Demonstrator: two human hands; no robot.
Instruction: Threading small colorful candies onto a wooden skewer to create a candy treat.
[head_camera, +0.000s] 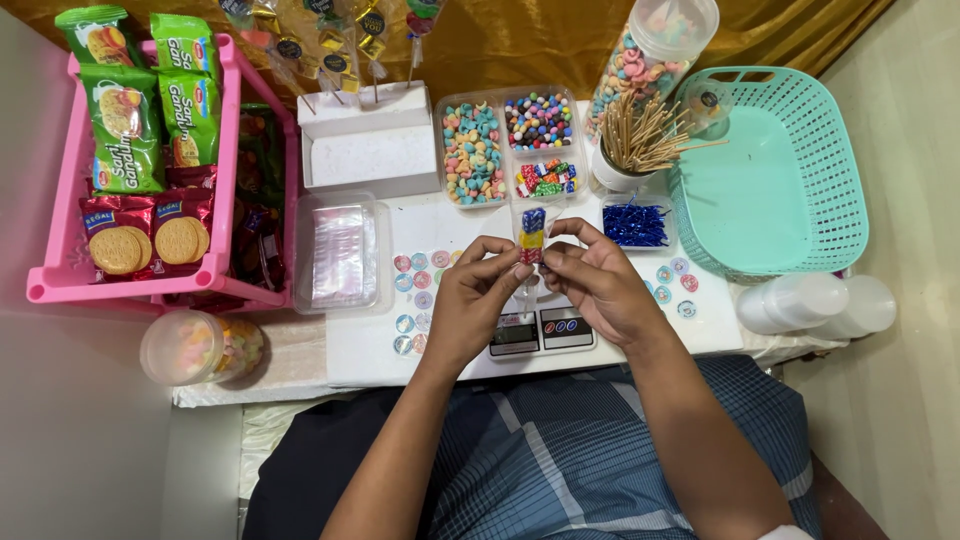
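Observation:
My left hand (480, 295) and my right hand (598, 280) meet over a small digital scale (542, 332) on the white table. Together they pinch a skewer of stacked candies (532, 235), blue on top, yellow and red below, held upright in a thin clear wrap. The fingertips of both hands close on its lower part. Round stickers (412, 280) lie on a sheet left of my left hand, and more stickers (675, 280) lie right of my right hand.
A divided clear tray of coloured candies (508, 145), a cup of wooden skewers (640, 140), blue twist ties (635, 225), a teal basket (775, 170), a white foam block (368, 150), clear bags (342, 255), a pink snack rack (140, 160) and candy jars (200, 348) surround the hands.

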